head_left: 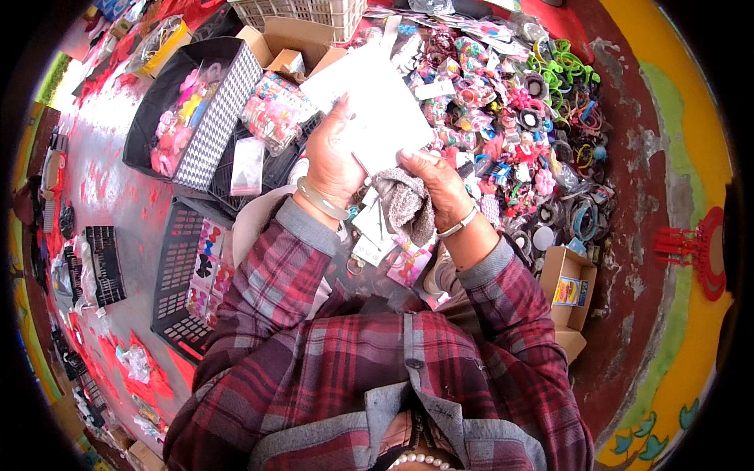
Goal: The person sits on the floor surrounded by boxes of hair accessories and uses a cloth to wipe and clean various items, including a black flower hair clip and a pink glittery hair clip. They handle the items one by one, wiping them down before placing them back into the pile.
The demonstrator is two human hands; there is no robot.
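My left hand, with a pale green bangle at its wrist, grips the lower left edge of a bright white sheet. Some of its fingers are hidden, and the sheet is too overexposed to show any detail. A thin dark stick pokes out beside that palm; what it belongs to cannot be made out. My right hand is closed on a crumpled grey fuzzy piece of fabric, its thumb at the sheet's lower right corner. Below the hands lie white cards and a pink card pack.
A big heap of hair ties and hair ornaments spreads to the right. On the left stand a houndstooth-patterned box and a black plastic basket. An open cardboard box sits at right, a pale crate at the back.
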